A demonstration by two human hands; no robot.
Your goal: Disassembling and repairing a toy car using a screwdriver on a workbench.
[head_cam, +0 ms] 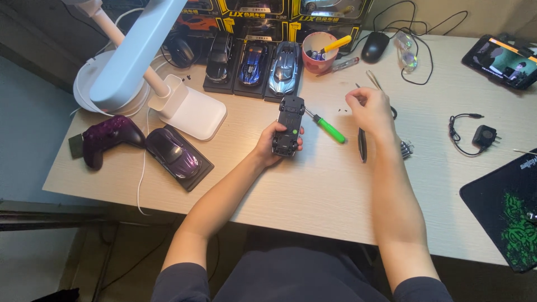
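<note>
**Model car held underside-up while small parts are being picked at on the desk**

A black model car is being gripped in the left hand, with its chassis turned upward and its length running away from the person. The fingers are being wrapped around the near end of the body, so that the flat underside is being presented to the lamp light and the far end is being left free just above the desk. Judged from this hold, the underside is being kept level and accessible.

The right hand is being held to the right of the car, well apart from it, with the fingertips being pinched together over a scatter of tiny dark specks, possibly screws; whether 1 is actually being held cannot be told. A green-handled screwdriver is lying between the 2 hands, its tip pointing toward the car, placed within easy reach. A slim dark tool is lying just below the right wrist.

Both forearms are being extended forward from the body, the left being angled inward, the right being kept nearly straight with the wrist bent downward.

Beyond the left hand, 3 model cars on plinths are standing in a row; a white desk lamp is standing to its left.
</note>
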